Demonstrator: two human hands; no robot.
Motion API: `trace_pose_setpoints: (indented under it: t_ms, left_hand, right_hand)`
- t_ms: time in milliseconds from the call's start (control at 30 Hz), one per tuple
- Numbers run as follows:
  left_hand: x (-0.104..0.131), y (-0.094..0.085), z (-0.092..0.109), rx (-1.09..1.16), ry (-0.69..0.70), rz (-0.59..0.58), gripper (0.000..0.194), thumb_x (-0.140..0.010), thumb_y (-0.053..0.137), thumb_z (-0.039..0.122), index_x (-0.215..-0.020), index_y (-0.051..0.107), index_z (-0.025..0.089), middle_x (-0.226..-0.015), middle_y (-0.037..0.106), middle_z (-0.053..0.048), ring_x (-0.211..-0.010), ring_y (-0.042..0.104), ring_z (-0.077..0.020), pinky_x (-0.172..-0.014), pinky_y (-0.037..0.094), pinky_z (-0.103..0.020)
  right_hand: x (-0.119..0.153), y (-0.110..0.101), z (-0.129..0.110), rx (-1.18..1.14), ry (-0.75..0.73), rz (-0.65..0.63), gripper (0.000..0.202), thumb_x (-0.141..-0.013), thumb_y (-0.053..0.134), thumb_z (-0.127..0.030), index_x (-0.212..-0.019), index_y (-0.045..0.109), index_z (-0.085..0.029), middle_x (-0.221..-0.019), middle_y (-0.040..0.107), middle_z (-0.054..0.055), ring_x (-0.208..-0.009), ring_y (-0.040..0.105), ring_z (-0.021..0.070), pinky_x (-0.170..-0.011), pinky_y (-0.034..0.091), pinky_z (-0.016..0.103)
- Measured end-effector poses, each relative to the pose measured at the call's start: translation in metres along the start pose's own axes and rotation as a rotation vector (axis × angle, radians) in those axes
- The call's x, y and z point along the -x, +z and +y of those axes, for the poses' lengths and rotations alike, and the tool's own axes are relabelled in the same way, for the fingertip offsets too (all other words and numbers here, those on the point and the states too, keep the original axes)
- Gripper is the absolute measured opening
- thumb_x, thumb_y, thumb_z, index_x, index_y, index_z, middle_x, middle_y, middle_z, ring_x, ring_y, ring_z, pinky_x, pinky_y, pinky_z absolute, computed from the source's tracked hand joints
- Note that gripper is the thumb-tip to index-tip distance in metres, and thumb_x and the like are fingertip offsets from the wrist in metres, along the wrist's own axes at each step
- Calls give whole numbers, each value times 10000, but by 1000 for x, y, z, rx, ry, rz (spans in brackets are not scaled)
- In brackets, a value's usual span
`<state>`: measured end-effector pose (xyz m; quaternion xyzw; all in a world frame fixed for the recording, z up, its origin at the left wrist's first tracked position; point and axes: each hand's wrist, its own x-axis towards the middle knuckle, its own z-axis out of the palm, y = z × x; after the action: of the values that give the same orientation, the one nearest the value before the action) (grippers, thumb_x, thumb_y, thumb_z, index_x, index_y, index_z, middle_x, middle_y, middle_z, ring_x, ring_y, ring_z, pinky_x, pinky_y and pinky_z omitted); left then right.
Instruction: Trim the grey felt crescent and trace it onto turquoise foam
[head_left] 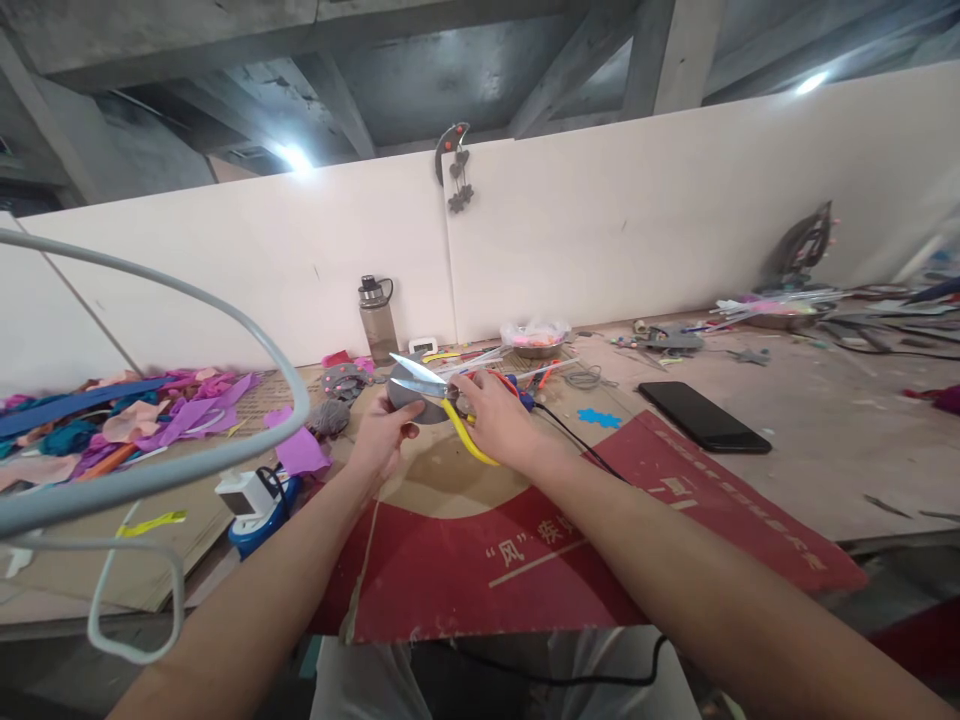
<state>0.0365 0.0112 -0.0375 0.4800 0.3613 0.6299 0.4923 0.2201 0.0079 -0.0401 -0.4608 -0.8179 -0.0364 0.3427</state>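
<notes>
My left hand (381, 436) pinches a round-looking piece of grey felt (432, 410) between thumb and fingers. Scissors (466, 436) with a yellow handle are gripped in my right hand (496, 418), their blades parted and pointing left across the felt. Part of the felt is hidden behind the blades and my left thumb. Both hands are raised over a brown and red cardboard sheet (450, 590). A blue cut-out shape (599, 418) lies on the sheet, right of the scissors.
A black phone (703, 417) lies at right. Coloured fabric scraps (142, 420) cover the left side, near a blue power strip with a white charger (249, 494). A grey tube (277, 365) arches in front. A bottle (378, 325) and bowl (535, 345) stand by the white partition.
</notes>
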Motion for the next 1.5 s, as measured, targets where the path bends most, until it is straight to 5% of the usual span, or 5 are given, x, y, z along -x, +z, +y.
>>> trace_pose_setpoints:
  t_ms: [533,867,1500]
  left_hand:
    - [-1,-2,2,86,-35,-87,321,-571,831,207,-846,669,171,-790,650,6,-567,513,-52,-408,310,-136]
    - [-2,-1,-1,134,-86,-68,340,-541,844,182,-832,670,166,-812,677,-4,-624,574,-81,-473,391,-163]
    - [2,3,0,129,-66,-120,320,-580,827,175,-874,699,172,-874,689,-15,-645,557,-73,-450,350,-152]
  right_hand:
    - [-1,-1,-1,278,43,18,476,-823,574,-262,-1286,489,-187,-1109,521,139,-1032,465,279,-901,355,360]
    - [1,0,-5,237,58,-54,471,-844,554,-268,-1300,474,-184,-1144,518,155,-1039,487,271,-898,373,357]
    - [1,-3,-8,285,86,-96,391,-899,473,-306,-1281,481,-224,-1100,521,144,-988,537,273,-798,418,344]
